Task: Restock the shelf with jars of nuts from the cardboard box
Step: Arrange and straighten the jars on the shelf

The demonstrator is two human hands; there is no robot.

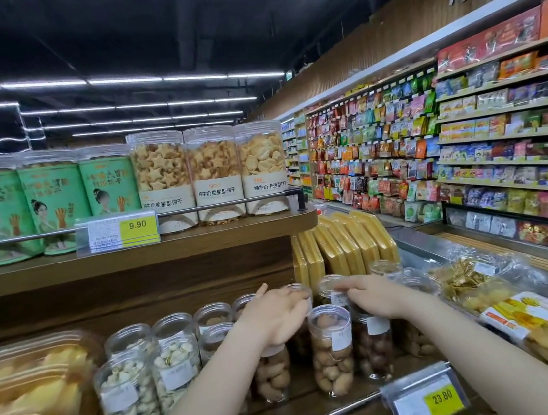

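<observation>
Clear plastic jars of nuts stand in rows on the lower wooden shelf (291, 412). At the left are pistachio jars (128, 401); in the middle stands a jar of brown nuts (332, 348). My left hand (275, 314) lies over the top of a brown-nut jar (272, 376), its fingers reaching to a jar behind. My right hand (373, 293) grips a dark-nut jar (374, 350) near its lid, which the hand hides. No cardboard box is in view.
Above is a shelf with tall biscuit jars (215, 173) behind a rail and a 9.90 price tag (120, 231). Packs of dried fruit (25, 410) lie at the left, wrapped snack trays (538, 323) at the right. A 23.80 tag (427, 402) hangs on the front rail.
</observation>
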